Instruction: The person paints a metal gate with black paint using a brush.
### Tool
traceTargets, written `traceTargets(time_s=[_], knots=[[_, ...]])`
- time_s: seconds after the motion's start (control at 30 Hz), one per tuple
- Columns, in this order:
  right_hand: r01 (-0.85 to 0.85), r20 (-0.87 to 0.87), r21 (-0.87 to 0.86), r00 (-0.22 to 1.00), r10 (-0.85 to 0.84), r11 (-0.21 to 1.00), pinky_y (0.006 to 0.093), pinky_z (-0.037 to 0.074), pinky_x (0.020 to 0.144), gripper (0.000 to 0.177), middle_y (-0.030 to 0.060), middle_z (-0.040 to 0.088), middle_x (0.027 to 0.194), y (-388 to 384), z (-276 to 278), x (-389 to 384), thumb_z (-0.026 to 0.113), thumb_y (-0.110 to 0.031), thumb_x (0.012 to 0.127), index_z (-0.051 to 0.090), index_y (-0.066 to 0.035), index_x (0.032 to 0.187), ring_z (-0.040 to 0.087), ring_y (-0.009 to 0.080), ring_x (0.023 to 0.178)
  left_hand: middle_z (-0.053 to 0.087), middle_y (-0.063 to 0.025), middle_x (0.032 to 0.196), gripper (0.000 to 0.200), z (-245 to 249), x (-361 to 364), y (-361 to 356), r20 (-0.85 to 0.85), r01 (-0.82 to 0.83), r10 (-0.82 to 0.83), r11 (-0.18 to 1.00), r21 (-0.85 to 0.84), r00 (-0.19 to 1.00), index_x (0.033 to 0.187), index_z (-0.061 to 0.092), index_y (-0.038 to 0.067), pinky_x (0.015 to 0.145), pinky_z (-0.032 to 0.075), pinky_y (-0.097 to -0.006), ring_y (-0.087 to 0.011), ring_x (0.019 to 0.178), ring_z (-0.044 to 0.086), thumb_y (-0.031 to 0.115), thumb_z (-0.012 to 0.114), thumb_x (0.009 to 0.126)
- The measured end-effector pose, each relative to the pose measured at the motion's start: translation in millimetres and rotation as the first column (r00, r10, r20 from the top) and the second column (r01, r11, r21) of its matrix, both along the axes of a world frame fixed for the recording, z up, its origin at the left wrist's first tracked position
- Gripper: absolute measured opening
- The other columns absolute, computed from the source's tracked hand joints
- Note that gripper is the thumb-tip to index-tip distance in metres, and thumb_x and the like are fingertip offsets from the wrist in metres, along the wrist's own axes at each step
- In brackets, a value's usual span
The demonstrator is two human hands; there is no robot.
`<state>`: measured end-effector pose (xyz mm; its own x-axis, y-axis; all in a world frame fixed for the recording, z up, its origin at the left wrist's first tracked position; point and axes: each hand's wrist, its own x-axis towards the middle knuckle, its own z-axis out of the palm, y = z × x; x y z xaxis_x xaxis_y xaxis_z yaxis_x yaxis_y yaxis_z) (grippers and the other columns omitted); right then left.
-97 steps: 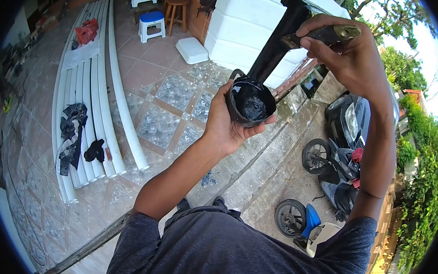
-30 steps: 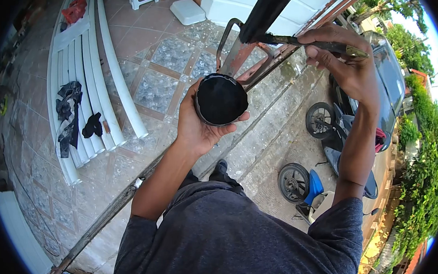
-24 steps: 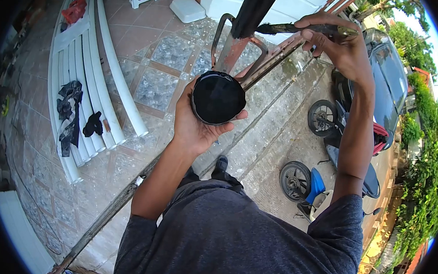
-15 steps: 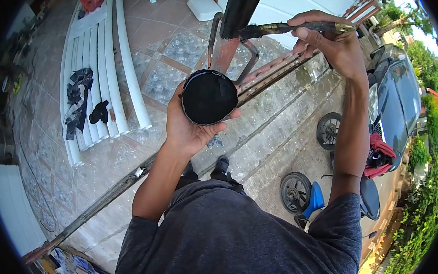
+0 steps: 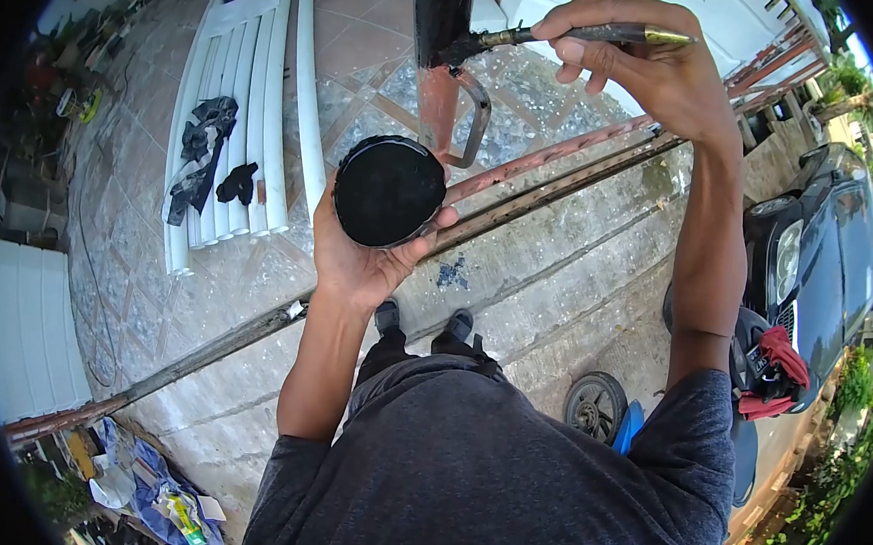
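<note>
In my left hand (image 5: 359, 263) is a round can of black paint (image 5: 389, 192), held from below with my fingers curled around its side. My right hand (image 5: 649, 71) grips a paintbrush (image 5: 501, 38) by its handle, up and to the right of the can. The dark, paint-covered bristles touch the right side of a metal post (image 5: 442, 13). Black covers the post's upper part, while its lower part (image 5: 436, 113) is reddish. A bent metal handle (image 5: 481, 115) sticks out from the post just below the brush.
Long white pipes (image 5: 258, 112) lie on the tiled floor at left, with black scraps (image 5: 234, 182) on them. A rusty rail (image 5: 564, 150) runs diagonally past the post. At right are a motorbike wheel (image 5: 596, 407) and a dark car (image 5: 828, 251).
My view has turned, so the post, pipes and car sit differently in it. The can has shifted slightly left. The brush stays against the post, its bristles now lying further onto the surface.
</note>
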<state>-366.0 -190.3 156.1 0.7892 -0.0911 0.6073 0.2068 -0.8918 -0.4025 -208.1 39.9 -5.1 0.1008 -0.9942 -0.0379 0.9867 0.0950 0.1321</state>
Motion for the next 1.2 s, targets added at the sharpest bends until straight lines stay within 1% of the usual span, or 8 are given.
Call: traceTargets(time_s=[0.23,0.33,0.43,0.53,0.63,0.93,1.03,1.2], knots=[[-0.168,-0.094,0.000,0.981,0.167,0.986,0.0259,0.055,0.069,0.018,0.0071,0.074,0.092,-27.1,5.5,-4.9,0.075,-0.009,0.083,0.076,-0.007,0.101,0.067,0.0124,0.075,0.046,-0.0273,0.140,0.067,-10.2,-1.2,4.0,0.071,-0.077,0.073,0.995,0.057,0.995,0.143,0.040,0.001,0.071,0.065,-0.0440,-0.0474,0.103,0.064,0.049,0.043,0.096],[-0.151,-0.061,0.119,0.985,0.159,0.981,0.0279,0.057,0.072,0.018,0.0084,0.074,0.098,-23.3,7.6,-3.7,0.075,-0.009,0.084,0.076,-0.008,0.102,0.068,0.0144,0.077,0.062,-0.0305,0.115,0.074,9.8,-13.4,0.9,0.086,-0.140,0.129,0.980,0.138,0.988,0.131,0.046,-0.010,0.063,0.066,-0.0450,-0.0489,0.090,0.067,0.054,0.029,0.099],[-0.173,-0.050,0.188,0.981,0.185,0.967,0.0288,0.057,0.072,0.018,0.0087,0.074,0.099,-27.2,16.6,-8.7,0.075,-0.010,0.084,0.075,-0.007,0.103,0.069,0.0160,0.079,0.062,-0.0292,0.116,0.071,8.3,-12.9,1.7,0.121,-0.145,0.126,0.977,0.158,0.985,0.132,0.047,-0.007,0.063,0.066,-0.0441,-0.0489,0.091,0.067,0.053,0.030,0.099],[-0.268,-0.116,0.043,0.956,0.271,0.962,0.0297,0.057,0.072,0.019,0.0094,0.074,0.099,-22.1,13.5,-7.8,0.073,-0.009,0.085,0.075,-0.006,0.103,0.070,0.0187,0.081,0.062,-0.0288,0.116,0.070,8.0,-16.5,-0.6,0.108,-0.150,0.134,0.977,0.151,0.985,0.132,0.048,-0.006,0.063,0.067,-0.0436,-0.0488,0.091,0.067,0.053,0.031,0.099],[-0.148,-0.104,0.022,0.983,0.150,0.989,0.0300,0.057,0.074,0.018,0.0101,0.073,0.101,3.0,17.5,-5.3,0.070,-0.008,0.087,0.074,-0.006,0.104,0.070,0.0188,0.089,0.047,-0.0266,0.139,0.064,-8.3,-12.8,-2.0,0.080,-0.060,0.056,0.997,0.057,0.995,0.142,0.042,0.002,0.071,0.065,-0.0445,-0.0466,0.104,0.064,0.048,0.044,0.097],[-0.209,-0.070,0.057,0.974,0.213,0.976,0.0298,0.056,0.077,0.019,0.0108,0.073,0.098,-5.4,13.5,8.4,0.068,-0.008,0.086,0.073,-0.004,0.104,0.070,0.0200,0.084,0.047,-0.0270,0.139,0.064,-13.7,-18.1,-5.2,0.073,-0.103,0.099,0.994,0.042,0.992,0.141,0.042,0.002,0.071,0.065,-0.0449,-0.0473,0.103,0.063,0.049,0.042,0.097],[-0.190,-0.016,0.120,0.981,0.193,0.974,0.0287,0.056,0.072,0.018,0.0109,0.074,0.094,0.3,17.1,6.9,0.068,-0.007,0.086,0.073,-0.004,0.103,0.070,0.0185,0.078,0.063,-0.0287,0.112,0.070,5.7,-26.4,-4.4,0.118,-0.200,0.185,0.971,0.132,0.976,0.131,0.048,-0.007,0.062,0.067,-0.0422,-0.0466,0.088,0.068,0.052,0.029,0.099],[-0.116,-0.061,0.007,0.991,0.117,0.993,0.0247,0.055,0.063,0.015,0.0104,0.074,0.091,11.2,15.9,15.9,0.069,-0.008,0.085,0.074,-0.004,0.098,0.069,0.0145,0.073,0.063,-0.0289,0.112,0.069,5.1,-14.3,3.1,0.102,-0.151,0.141,0.983,0.104,0.985,0.130,0.048,-0.008,0.062,0.067,-0.0419,-0.0460,0.089,0.068,0.051,0.028,0.099]])
